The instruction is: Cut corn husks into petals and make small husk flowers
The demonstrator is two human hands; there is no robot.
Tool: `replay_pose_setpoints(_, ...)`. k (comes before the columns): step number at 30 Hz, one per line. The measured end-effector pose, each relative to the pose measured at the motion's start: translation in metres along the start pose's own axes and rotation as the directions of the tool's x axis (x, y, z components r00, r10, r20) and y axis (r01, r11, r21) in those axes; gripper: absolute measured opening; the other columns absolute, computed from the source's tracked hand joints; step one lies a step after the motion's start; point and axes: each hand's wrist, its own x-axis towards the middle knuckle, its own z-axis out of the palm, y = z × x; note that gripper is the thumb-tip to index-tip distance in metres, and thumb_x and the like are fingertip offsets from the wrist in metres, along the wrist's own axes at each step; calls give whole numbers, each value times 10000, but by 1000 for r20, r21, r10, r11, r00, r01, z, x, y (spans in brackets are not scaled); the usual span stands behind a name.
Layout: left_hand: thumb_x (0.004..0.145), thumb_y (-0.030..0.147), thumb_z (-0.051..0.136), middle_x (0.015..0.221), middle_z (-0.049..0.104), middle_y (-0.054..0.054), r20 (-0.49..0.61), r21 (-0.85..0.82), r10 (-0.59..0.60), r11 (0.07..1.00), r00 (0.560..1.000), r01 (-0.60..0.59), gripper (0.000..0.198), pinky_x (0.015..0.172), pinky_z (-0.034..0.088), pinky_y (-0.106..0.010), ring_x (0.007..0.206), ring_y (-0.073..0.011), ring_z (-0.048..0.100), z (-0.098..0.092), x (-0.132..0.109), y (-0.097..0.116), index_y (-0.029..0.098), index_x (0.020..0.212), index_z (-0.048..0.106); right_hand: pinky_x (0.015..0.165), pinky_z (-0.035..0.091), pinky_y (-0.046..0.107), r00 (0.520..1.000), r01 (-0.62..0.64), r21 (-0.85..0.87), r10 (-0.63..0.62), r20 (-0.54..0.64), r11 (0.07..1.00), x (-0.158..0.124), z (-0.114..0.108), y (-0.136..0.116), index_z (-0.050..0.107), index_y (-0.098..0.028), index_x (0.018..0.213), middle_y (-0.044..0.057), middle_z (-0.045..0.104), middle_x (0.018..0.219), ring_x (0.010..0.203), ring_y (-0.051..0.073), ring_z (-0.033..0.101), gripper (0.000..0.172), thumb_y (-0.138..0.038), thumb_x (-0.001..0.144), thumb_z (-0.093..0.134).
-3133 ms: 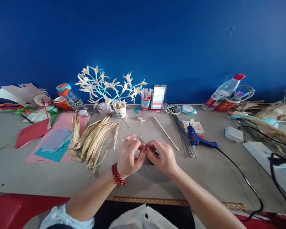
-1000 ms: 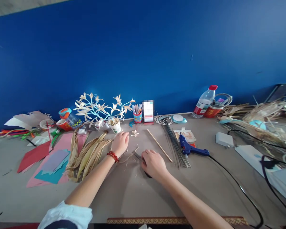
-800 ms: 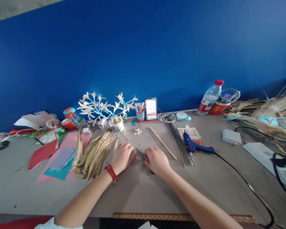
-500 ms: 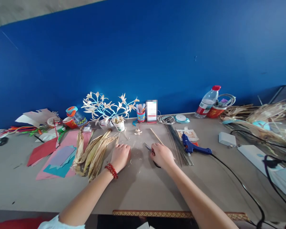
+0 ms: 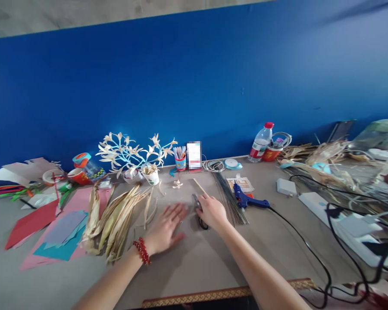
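My left hand [image 5: 168, 228] is open over the table, palm down with fingers spread and slightly blurred; a red bead bracelet [image 5: 142, 251] circles its wrist. Strips of dried corn husk [image 5: 119, 219] lie to its left. My right hand [image 5: 213, 212] is closed over a pair of scissors [image 5: 203, 223] on the tabletop; the blades point away from me, and the fingers hide the middle. A thin pale stick [image 5: 199, 187] lies just beyond that hand. Farther off, between the hands, sits a small husk flower [image 5: 177, 184].
Husk flowers on blue stems stand in a paper cup [image 5: 151, 177]. Dark wires [image 5: 228, 200], a blue glue gun [image 5: 247, 199] with a trailing cord, and a power strip [image 5: 326, 213] lie right. Coloured paper [image 5: 63, 232] is left; a bottle [image 5: 260, 144] stands by the blue wall.
My left hand has opened from a curled shape, its fingers now spread. The right hand stays at the scissors, whose handle shows more. The camera view has shifted right.
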Motion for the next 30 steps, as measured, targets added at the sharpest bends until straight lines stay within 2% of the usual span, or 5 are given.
replay_pose_setpoints(3, 904, 676, 358, 1600, 237, -86, 153, -44, 174, 985, 973, -169, 859, 1192, 166, -467, 1470, -276, 220, 17, -7, 5, 220, 1554, 29, 777, 434, 286, 1000, -6, 5, 6, 16, 1000, 1, 2, 1, 629, -221, 1058, 71, 658, 1113, 1003, 235, 609, 225, -285, 851, 568)
replay_pose_setpoints(11, 918, 669, 314, 1600, 207, -133, 158, 110, -92, 991, 983, 76, 847, 1185, 146, -501, 1473, -297, 212, 17, -35, -7, 188, 1552, 25, 757, 425, 289, 999, 3, 22, -4, 41, 1000, 3, 4, -1, 632, -212, 1045, 85, 645, 1120, 983, 228, 612, 215, -208, 872, 505)
replay_pose_setpoints(14, 900, 684, 354, 1588, 263, -113, 169, 26, 1, 1000, 986, -5, 842, 1189, 155, -496, 1472, -272, 224, 18, -29, -1, 226, 1551, 83, 749, 415, 287, 999, 13, 16, -13, 34, 1000, 5, 7, 0, 623, -212, 1047, 79, 644, 1106, 967, 223, 615, 213, -211, 893, 475)
replay_pose_setpoints(23, 965, 410, 439, 1491, 426, -178, -122, 79, -269, 957, 955, 280, 518, 1114, 302, -560, 1401, -321, 358, 18, 0, -29, 152, 1414, 442, 725, 398, 251, 994, 89, 66, -93, 59, 994, 1, 4, -24, 633, -204, 1012, 63, 655, 1063, 908, 193, 634, 164, -244, 891, 530)
replay_pose_setpoints(30, 988, 219, 362, 904, 655, -80, -171, -184, -355, 928, 919, 324, 285, 800, 490, -343, 872, -215, 629, 16, 25, -9, 179, 976, 644, 699, 388, 243, 999, 18, 76, -21, 36, 997, -1, -6, -15, 656, -225, 1014, 41, 688, 1015, 904, 179, 630, 177, -285, 906, 529)
